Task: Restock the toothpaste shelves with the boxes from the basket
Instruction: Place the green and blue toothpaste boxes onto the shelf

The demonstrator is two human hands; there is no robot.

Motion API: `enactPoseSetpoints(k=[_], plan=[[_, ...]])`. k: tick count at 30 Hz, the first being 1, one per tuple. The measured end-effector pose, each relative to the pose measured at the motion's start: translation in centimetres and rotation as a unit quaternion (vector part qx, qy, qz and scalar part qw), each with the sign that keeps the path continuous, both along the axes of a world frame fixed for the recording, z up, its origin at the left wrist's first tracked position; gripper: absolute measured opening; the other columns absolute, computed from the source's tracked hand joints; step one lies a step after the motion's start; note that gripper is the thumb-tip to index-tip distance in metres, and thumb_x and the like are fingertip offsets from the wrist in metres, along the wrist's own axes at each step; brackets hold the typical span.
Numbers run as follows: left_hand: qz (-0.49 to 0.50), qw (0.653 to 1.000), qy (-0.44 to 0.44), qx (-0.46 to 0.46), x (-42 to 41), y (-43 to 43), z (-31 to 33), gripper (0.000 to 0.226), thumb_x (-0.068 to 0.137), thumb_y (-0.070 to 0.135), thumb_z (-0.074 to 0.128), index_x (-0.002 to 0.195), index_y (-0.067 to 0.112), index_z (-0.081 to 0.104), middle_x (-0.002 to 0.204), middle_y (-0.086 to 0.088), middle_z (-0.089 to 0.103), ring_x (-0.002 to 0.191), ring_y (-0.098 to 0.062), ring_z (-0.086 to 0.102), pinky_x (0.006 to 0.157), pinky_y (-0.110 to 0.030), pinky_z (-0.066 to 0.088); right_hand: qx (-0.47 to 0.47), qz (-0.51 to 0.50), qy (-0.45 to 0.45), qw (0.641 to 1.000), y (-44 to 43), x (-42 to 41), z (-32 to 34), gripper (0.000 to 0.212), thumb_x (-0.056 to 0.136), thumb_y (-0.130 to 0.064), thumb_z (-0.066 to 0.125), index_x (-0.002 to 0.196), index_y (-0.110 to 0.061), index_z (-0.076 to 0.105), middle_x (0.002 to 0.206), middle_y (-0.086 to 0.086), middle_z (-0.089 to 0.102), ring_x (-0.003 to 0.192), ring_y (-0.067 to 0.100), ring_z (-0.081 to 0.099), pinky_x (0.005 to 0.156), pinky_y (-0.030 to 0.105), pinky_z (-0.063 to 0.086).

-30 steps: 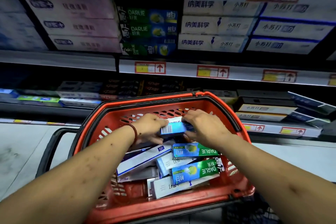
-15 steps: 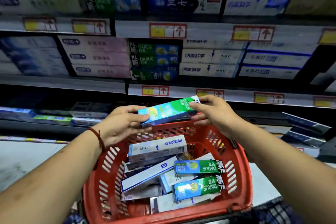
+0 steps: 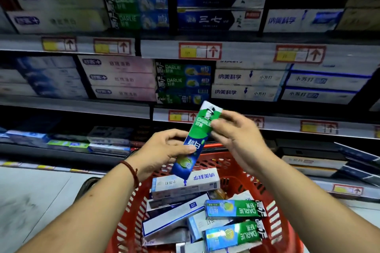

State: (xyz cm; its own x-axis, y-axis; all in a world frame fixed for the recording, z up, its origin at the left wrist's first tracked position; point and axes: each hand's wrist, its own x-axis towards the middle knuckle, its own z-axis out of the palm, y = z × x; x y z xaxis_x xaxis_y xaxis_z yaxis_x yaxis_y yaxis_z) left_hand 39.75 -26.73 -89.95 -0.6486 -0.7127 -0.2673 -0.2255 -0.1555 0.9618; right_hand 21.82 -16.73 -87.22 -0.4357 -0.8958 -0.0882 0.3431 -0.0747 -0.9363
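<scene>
In the middle of the frame, both hands hold one green and blue Darlie box (image 3: 196, 141) up above the red basket (image 3: 285, 207), tipped so one end points up toward the shelves and the other end points down at the basket. The left hand (image 3: 164, 154) is wrapped around the lower half, with its thumb on the front face. The right hand (image 3: 238, 139) pinches the top end with its fingers. The box looks light — it is thin card with a tube inside, so it should be easy to lift. It is long and stiff, but a hard squeeze in the middle could dent it. The shiny print may be a bit slippery. The best place to hold it is by the two long sides, near the middle, so it does not swing. Just above the held box, a little left, sits a stack of matching Darlie boxes (image 3: 183, 82) on the middle shelf; that looks like the spot where this one belongs. Lower in the frame, the basket has plenty more boxes inside, among them two more green boxes (image 3: 234, 209) at its right and a white box (image 3: 185, 183) just under the held one — so the job looks far from done.
</scene>
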Motion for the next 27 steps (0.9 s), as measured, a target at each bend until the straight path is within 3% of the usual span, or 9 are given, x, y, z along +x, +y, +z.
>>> enactPoseSetpoints(k=[4,6,9,13,15,18,22,24,27], plan=[[0.079,0.982,0.144,0.095,-1.0,-0.5,0.4,0.056,0.076,0.003,0.077,0.128,0.002,0.058,0.113,-0.022,0.074,0.074,-0.023,0.074,0.062,-0.035,0.061,0.043,0.192,0.256,0.947,-0.2,1.3,-1.6,0.061,0.085,0.002,0.074,0.132,-0.034,0.057,0.114,-0.005,0.073,0.105,0.010,0.069,0.093,0.028,0.056],[0.119,0.965,0.195,0.133,-1.3,-0.9,0.4,0.058,0.073,0.001,0.076,0.127,-0.001,0.055,0.116,-0.023,0.072,0.086,-0.031,0.074,0.067,-0.046,0.062,0.071,0.168,0.249,0.951,-0.6,1.9,-2.4,0.063,0.085,0.001,0.076,0.133,-0.034,0.056,0.107,-0.004,0.071,0.087,0.010,0.068,0.080,0.030,0.059],[0.154,0.952,0.222,0.145,-1.7,-1.7,0.2,0.048,0.074,0.001,0.075,0.117,0.005,0.056,0.114,-0.023,0.071,0.092,-0.033,0.074,0.068,-0.048,0.061,0.086,0.085,0.187,0.975,-1.6,2.1,-2.7,0.041,0.083,-0.001,0.078,0.118,-0.021,0.068,0.104,0.012,0.073,0.081,0.019,0.069,0.082,0.049,0.061],[0.256,0.929,0.248,0.101,-1.4,-4.1,0.0,0.019,0.091,0.006,0.069,0.106,0.013,0.061,0.100,-0.013,0.074,0.084,-0.025,0.074,0.068,-0.042,0.062,0.100,0.030,0.167,0.980,-3.2,0.8,-2.4,0.034,0.080,0.000,0.081,0.111,-0.008,0.070,0.106,0.015,0.072,0.079,0.023,0.071,0.074,0.041,0.061],[0.312,0.912,0.257,0.073,-1.0,-5.4,-0.3,0.026,0.093,0.007,0.070,0.115,0.015,0.059,0.104,-0.013,0.073,0.089,-0.027,0.072,0.074,-0.047,0.063,0.097,-0.008,0.162,0.982,-3.8,0.3,-2.5,0.030,0.079,0.001,0.082,0.105,-0.009,0.070,0.100,0.014,0.073,0.079,0.024,0.071,0.076,0.043,0.060],[0.354,0.902,0.244,0.035,-0.9,-6.2,-0.7,0.038,0.092,0.007,0.072,0.127,0.009,0.058,0.110,-0.018,0.072,0.097,-0.030,0.072,0.081,-0.049,0.062,0.092,-0.084,0.124,0.984,-5.2,-0.2,-2.8,0.034,0.078,0.002,0.082,0.105,-0.008,0.063,0.104,0.019,0.071,0.091,0.032,0.074,0.082,0.046,0.062],[0.355,0.918,0.164,-0.060,-1.4,-7.0,-1.3,0.017,0.091,0.017,0.076,0.106,0.024,0.073,0.103,-0.004,0.074,0.094,-0.017,0.071,0.074,-0.030,0.059,0.090,-0.171,0.139,0.971,-7.0,-0.9,-3.0,0.036,0.066,-0.013,0.089,0.094,-0.011,0.067,0.097,0.012,0.075,0.092,0.029,0.075,0.087,0.050,0.060],[0.349,0.924,0.107,-0.114,-1.6,-8.0,-1.0,0.026,0.081,0.036,0.079,0.106,0.033,0.077,0.111,-0.003,0.073,0.098,-0.015,0.072,0.082,-0.034,0.060,0.092,-0.185,0.173,0.963,-7.9,-1.5,-2.5,0.032,0.061,-0.023,0.088,0.087,-0.015,0.070,0.091,0.008,0.076,0.090,0.028,0.074,0.086,0.053,0.059],[0.318,0.932,0.050,-0.166,-2.3,-9.9,0.0,0.036,0.076,0.045,0.074,0.110,0.036,0.076,0.117,0.001,0.069,0.104,-0.018,0.069,0.095,-0.046,0.057,0.087,-0.188,0.232,0.950,-8.8,-2.5,-0.4,0.019,0.080,-0.015,0.082,0.094,-0.014,0.070,0.098,0.003,0.073,0.091,0.020,0.068,0.088,0.044,0.057]])
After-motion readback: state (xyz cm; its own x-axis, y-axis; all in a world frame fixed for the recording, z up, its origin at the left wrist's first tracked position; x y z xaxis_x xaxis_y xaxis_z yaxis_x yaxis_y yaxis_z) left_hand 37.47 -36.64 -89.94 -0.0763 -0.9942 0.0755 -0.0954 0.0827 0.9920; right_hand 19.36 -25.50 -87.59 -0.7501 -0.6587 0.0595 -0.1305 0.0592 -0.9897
